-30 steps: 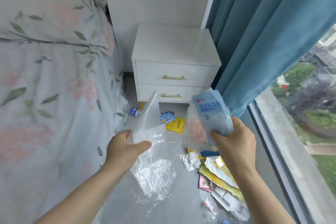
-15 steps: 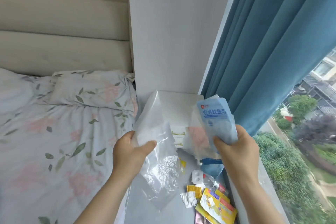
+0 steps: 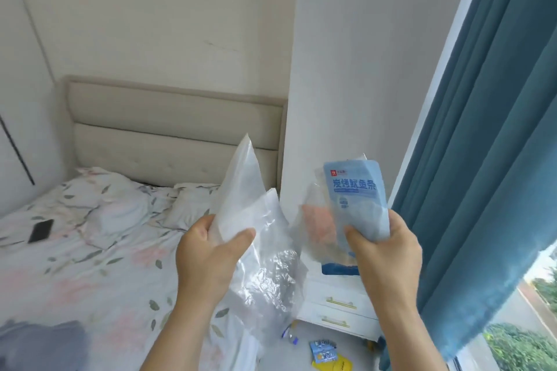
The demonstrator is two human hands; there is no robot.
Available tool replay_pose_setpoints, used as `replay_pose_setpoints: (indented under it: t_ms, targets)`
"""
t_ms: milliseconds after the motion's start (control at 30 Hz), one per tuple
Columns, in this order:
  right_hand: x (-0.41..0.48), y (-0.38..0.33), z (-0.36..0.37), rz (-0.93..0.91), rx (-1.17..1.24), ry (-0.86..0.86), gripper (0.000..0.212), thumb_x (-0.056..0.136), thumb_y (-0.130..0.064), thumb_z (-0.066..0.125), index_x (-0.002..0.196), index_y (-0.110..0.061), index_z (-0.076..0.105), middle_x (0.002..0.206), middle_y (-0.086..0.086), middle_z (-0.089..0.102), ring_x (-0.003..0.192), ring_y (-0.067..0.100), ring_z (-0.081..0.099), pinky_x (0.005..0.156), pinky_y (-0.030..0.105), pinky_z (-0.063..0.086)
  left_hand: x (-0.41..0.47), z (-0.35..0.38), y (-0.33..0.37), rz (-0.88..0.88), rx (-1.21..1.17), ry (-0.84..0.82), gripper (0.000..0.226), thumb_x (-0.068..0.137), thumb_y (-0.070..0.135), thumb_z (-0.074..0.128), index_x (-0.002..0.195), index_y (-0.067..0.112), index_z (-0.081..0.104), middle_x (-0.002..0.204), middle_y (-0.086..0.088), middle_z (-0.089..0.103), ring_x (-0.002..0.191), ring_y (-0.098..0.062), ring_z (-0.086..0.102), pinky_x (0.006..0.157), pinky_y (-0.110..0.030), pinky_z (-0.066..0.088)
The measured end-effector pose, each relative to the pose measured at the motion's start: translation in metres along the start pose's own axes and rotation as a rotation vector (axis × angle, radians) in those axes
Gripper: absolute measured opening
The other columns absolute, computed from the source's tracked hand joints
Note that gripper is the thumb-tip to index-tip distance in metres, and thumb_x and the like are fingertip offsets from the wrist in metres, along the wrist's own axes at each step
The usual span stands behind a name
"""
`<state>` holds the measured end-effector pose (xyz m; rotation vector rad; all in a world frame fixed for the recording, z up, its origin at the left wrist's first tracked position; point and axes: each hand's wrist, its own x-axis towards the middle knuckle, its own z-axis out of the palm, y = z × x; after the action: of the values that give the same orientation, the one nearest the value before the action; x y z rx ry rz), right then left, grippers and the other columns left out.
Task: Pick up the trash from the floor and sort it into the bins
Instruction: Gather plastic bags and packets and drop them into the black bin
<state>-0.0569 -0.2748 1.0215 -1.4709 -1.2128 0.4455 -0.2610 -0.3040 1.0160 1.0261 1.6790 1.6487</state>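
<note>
Two hands apart, left hand (image 3: 211, 253) pinching clear bag (image 3: 241, 190), right hand (image 3: 385, 253) gripping blue pouch (image 3: 352, 190), between bed (image 3: 90, 265) and curtain (image 3: 482, 159)

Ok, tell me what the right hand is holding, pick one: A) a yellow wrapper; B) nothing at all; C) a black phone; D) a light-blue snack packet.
D: the right hand grips the light-blue snack packet with printed characters on its front, while the left hand holds a clear plastic bag.
</note>
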Motion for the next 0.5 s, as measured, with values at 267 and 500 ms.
replay_pose_setpoints:
  t_ms: [267, 500]
  targets:
    - [0.038, -0.049, 0.086, -0.137, 0.146, -0.346, 0.018, 0.072, -0.013, 0.068, 0.077, -0.026, 0.056, 0.066, -0.003, 0.064, 0.062, 0.026, 0.064, 0.053, 0.045, 0.056, 0.018, -0.044, 0.016, 0.017, 0.064, 0.392, 0.021, 0.069, 0.015, 0.082, 0.075, 0.020, 0.063, 0.065, 0.006, 0.067, 0.056, -0.004, 0.060, 0.051, -0.019, 0.042]
    - [0.002, -0.096, 0.156, -0.277, 0.259, -0.744, 0.014, 0.070, -0.017, 0.069, 0.076, -0.020, 0.057, 0.064, 0.002, 0.063, 0.060, 0.027, 0.062, 0.053, 0.042, 0.054, -0.016, -0.100, 0.018, -0.046, 0.167, 0.798, 0.019, 0.070, 0.016, 0.081, 0.076, 0.013, 0.063, 0.069, -0.005, 0.068, 0.059, -0.020, 0.059, 0.053, -0.029, 0.044]
